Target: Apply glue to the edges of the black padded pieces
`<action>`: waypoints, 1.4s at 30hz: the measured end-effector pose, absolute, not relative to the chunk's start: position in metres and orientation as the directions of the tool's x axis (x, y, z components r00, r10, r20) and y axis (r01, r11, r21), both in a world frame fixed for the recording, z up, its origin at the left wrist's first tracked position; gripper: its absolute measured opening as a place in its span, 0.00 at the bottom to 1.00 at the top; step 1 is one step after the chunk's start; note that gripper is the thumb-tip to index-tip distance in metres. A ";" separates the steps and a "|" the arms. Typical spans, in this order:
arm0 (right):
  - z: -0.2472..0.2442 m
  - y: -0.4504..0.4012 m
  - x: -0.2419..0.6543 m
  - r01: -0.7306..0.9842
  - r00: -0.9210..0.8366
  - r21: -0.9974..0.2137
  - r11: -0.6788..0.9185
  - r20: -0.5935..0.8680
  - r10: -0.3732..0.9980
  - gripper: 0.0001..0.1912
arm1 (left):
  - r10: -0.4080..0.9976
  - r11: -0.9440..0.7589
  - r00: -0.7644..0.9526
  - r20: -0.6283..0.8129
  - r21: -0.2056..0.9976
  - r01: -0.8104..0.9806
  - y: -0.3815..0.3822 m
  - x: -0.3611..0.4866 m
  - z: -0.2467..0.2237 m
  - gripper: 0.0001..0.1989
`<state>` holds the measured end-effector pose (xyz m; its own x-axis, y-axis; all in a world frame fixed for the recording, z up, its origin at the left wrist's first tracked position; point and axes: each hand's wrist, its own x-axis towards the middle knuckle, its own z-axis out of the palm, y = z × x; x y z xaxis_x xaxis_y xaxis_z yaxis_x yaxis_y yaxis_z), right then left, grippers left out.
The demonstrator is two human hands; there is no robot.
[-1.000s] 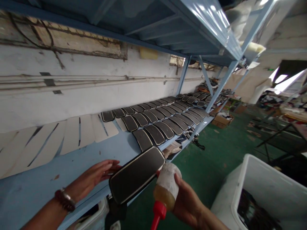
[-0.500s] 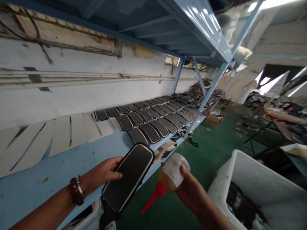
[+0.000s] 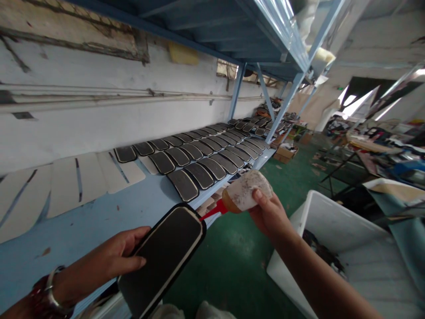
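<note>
My left hand [image 3: 124,252] grips the left edge of a black rounded panel [image 3: 166,257] with a pale line round its border, thumb on top and fingers underneath. The panel is tilted in front of the shelf edge. In my right hand [image 3: 268,210] is a whitish, stained bottle [image 3: 247,191] with a red nozzle [image 3: 214,210]. The bottle lies nearly sideways, its nozzle tip at the panel's upper right corner. Rows of similar black panels [image 3: 182,184] lie on the blue shelf [image 3: 133,208] beyond.
Pale sheets [image 3: 64,184] lie on the shelf at left. A blue upright [image 3: 287,106] and an upper shelf [image 3: 199,26] frame the work area. At lower right stands a white bin [image 3: 305,212] with dark scraps. A cardboard box [image 3: 285,154] sits farther off.
My right hand has raised and turned the bottle, bringing the nozzle from pointing down below the panel to its upper right corner. The held panel sits lower and further left in view.
</note>
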<state>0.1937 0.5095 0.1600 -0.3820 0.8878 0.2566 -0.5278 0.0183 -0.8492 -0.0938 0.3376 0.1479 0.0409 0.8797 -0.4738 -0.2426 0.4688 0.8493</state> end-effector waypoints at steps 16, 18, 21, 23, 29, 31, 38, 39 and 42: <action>0.165 0.508 0.198 -0.501 -0.529 -0.865 0.030 0.333 0.781 0.25 | 0.873 0.486 0.102 -0.477 0.866 -0.113 0.335 -0.106 0.143 0.23; 0.162 0.508 0.200 -0.509 -0.528 -0.861 0.012 0.323 0.786 0.26 | 0.876 0.480 0.111 -0.470 0.871 -0.105 0.336 -0.110 0.140 0.23; 0.152 0.509 0.200 -0.552 -0.467 -0.834 0.006 0.315 0.826 0.25 | 0.883 0.458 0.191 -0.429 0.876 -0.153 0.338 -0.110 0.137 0.22; 0.145 0.510 0.198 -0.583 -0.392 -0.812 0.021 0.304 0.869 0.23 | 0.886 0.446 0.236 -0.399 0.873 -0.200 0.338 -0.107 0.137 0.21; 0.128 0.512 0.190 -0.630 -0.237 -0.776 -0.007 0.183 0.954 0.19 | 0.886 0.455 0.254 -0.388 0.833 -0.315 0.341 -0.094 0.139 0.21; 0.125 0.511 0.188 -0.642 -0.235 -0.765 -0.036 0.152 0.960 0.19 | 0.882 0.467 0.240 -0.404 0.814 -0.344 0.343 -0.090 0.140 0.21; 0.117 0.505 0.185 -0.667 -0.280 -0.738 -0.104 0.119 0.952 0.19 | 0.880 0.476 0.207 -0.429 0.790 -0.386 0.346 -0.081 0.146 0.19; 0.116 0.503 0.185 -0.668 -0.283 -0.736 -0.109 0.116 0.952 0.18 | 0.878 0.478 0.204 -0.433 0.788 -0.389 0.347 -0.081 0.145 0.19; 0.113 0.498 0.185 -0.667 -0.301 -0.735 -0.120 0.119 0.946 0.16 | 0.878 0.477 0.190 -0.439 0.784 -0.396 0.348 -0.082 0.142 0.20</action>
